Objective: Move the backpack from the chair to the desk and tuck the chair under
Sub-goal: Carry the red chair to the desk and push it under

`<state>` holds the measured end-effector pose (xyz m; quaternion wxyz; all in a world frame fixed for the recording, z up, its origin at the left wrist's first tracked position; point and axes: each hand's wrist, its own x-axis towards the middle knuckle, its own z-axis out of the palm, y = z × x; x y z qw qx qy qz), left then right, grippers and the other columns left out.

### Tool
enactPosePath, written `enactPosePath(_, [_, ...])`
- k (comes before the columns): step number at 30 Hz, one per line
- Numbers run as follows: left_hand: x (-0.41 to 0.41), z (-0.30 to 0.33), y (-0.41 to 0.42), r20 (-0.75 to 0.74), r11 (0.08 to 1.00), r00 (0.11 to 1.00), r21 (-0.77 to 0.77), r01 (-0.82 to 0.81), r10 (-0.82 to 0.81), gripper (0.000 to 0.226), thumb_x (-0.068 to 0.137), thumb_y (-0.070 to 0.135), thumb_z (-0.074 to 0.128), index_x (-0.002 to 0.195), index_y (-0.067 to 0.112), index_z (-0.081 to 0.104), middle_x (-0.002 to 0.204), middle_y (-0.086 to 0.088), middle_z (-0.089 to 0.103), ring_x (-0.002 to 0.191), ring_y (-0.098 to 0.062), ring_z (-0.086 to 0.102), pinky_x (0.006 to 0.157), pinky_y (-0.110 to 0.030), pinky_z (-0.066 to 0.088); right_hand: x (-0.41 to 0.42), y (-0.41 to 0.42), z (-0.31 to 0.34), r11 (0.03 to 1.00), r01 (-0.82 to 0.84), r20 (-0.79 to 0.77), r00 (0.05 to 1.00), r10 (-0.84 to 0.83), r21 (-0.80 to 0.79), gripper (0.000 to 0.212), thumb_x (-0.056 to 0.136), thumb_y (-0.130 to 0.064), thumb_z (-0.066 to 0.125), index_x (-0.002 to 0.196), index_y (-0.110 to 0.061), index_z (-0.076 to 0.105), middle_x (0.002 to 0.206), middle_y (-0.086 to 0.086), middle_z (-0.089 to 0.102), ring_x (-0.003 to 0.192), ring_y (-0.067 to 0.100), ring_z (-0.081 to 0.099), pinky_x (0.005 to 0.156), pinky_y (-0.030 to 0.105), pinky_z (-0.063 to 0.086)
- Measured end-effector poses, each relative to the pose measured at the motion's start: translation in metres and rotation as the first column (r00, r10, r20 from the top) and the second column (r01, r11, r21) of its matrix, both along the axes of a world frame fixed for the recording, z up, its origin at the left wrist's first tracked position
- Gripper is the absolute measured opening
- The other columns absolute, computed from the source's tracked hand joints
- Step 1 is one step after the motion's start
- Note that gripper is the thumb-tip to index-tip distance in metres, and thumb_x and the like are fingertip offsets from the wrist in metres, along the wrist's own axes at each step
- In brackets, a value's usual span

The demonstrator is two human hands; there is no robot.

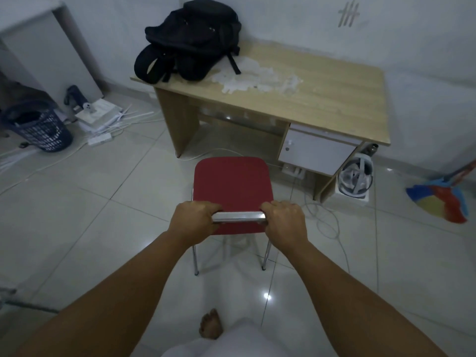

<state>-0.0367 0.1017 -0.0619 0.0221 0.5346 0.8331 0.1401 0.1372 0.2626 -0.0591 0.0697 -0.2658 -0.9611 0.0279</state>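
The black backpack (190, 39) lies on the far left corner of the wooden desk (296, 104), against the wall, with its straps hanging over the desk's left edge. The chair (231, 184) has a red seat and chrome legs and stands on the tiles in front of the desk, its seat clear of the desk's front edge. My left hand (194, 219) and my right hand (282, 219) both grip the chrome top bar of the chair's backrest, one at each end.
A white drawer unit (316, 152) fills the desk's right underside; the left knee space is open. A small fan (356, 177) and a colourful broom (443, 199) stand to the right. A dark basket (38, 128), papers and cables (324, 222) lie on the floor.
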Motion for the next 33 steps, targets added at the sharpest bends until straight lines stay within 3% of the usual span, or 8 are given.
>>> enactPosePath(8, [-0.076, -0.001, 0.023, -0.022, 0.994, 0.995, 0.058, 0.094, -0.093, 0.021, 0.075, 0.042, 0.076, 0.093, 0.032, 0.074, 0.076, 0.007, 0.073, 0.065, -0.019, 0.067, 0.059, -0.029, 0.052, -0.064, 0.012, -0.006, 0.998, 0.064, -0.025, 0.998, -0.064, 0.000, 0.010, 0.077, -0.023, 0.073, 0.077, -0.020, 0.063, 0.067, 0.001, 0.064, 0.056, 0.022, 0.055, 0.055, 0.034, 0.047])
enactPosePath(14, [-0.124, -0.006, 0.046, -0.022, 0.985, 0.986, 0.041, 0.169, -0.168, 0.028, 0.078, 0.047, 0.073, 0.102, 0.032, 0.073, 0.087, 0.007, 0.075, 0.073, -0.017, 0.069, 0.067, -0.034, 0.057, -0.102, 0.031, -0.013, 0.996, 0.082, -0.041, 0.996, -0.081, 0.025, 0.012, 0.080, -0.029, 0.071, 0.082, -0.020, 0.064, 0.071, 0.000, 0.064, 0.060, 0.022, 0.057, 0.059, 0.034, 0.047])
enactPosePath(17, [-0.150, -0.009, 0.060, -0.022, 0.982, 0.982, 0.023, 0.189, -0.188, 0.036, 0.077, 0.061, 0.067, 0.102, 0.035, 0.071, 0.089, 0.011, 0.074, 0.074, -0.013, 0.068, 0.068, -0.032, 0.056, -0.123, 0.044, -0.014, 0.997, 0.077, -0.038, 0.996, -0.076, 0.027, 0.014, 0.082, -0.032, 0.070, 0.086, -0.020, 0.064, 0.076, 0.001, 0.064, 0.064, 0.022, 0.059, 0.060, 0.034, 0.049])
enactPosePath(20, [-0.176, -0.010, 0.075, 0.007, 0.978, 0.978, 0.012, 0.207, -0.207, 0.062, 0.069, 0.085, 0.050, 0.100, 0.036, 0.070, 0.085, 0.014, 0.072, 0.070, -0.008, 0.065, 0.065, -0.031, 0.055, -0.145, 0.057, -0.014, 0.997, 0.057, -0.041, 0.998, -0.055, 0.044, 0.018, 0.080, -0.038, 0.072, 0.087, -0.022, 0.065, 0.075, -0.001, 0.063, 0.062, 0.021, 0.059, 0.055, 0.031, 0.047])
enactPosePath(23, [-0.198, -0.008, 0.088, 0.022, 0.974, 0.974, 0.038, 0.224, -0.225, 0.073, 0.070, 0.093, 0.036, 0.094, 0.033, 0.070, 0.078, 0.013, 0.070, 0.064, -0.007, 0.063, 0.059, -0.030, 0.054, -0.164, 0.071, -0.015, 0.998, 0.024, -0.051, 0.999, -0.021, 0.060, 0.031, 0.075, -0.054, 0.072, 0.089, -0.027, 0.066, 0.076, -0.005, 0.064, 0.062, 0.017, 0.059, 0.053, 0.027, 0.045])
enactPosePath(28, [-0.230, -0.007, 0.113, 0.013, 0.966, 0.976, 0.145, 0.213, -0.217, 0.069, 0.090, 0.075, 0.022, 0.091, 0.031, 0.074, 0.074, 0.010, 0.070, 0.061, -0.012, 0.061, 0.054, -0.028, 0.048, -0.192, 0.094, -0.009, 1.000, 0.001, -0.141, 0.990, -0.005, -0.022, 0.079, 0.066, -0.096, 0.038, 0.097, -0.031, 0.068, 0.081, -0.010, 0.066, 0.068, 0.013, 0.061, 0.055, 0.027, 0.046])
enactPosePath(33, [-0.264, -0.006, 0.142, 0.019, 0.973, 0.980, 0.119, 0.196, -0.199, 0.072, 0.093, 0.071, 0.015, 0.086, 0.030, 0.074, 0.067, 0.009, 0.067, 0.056, -0.011, 0.054, 0.051, -0.027, 0.044, -0.231, 0.111, -0.001, 0.984, 0.149, -0.214, 0.963, -0.167, -0.096, 0.068, 0.093, -0.072, 0.022, 0.077, -0.026, 0.069, 0.065, -0.007, 0.061, 0.058, 0.015, 0.057, 0.048, 0.026, 0.037])
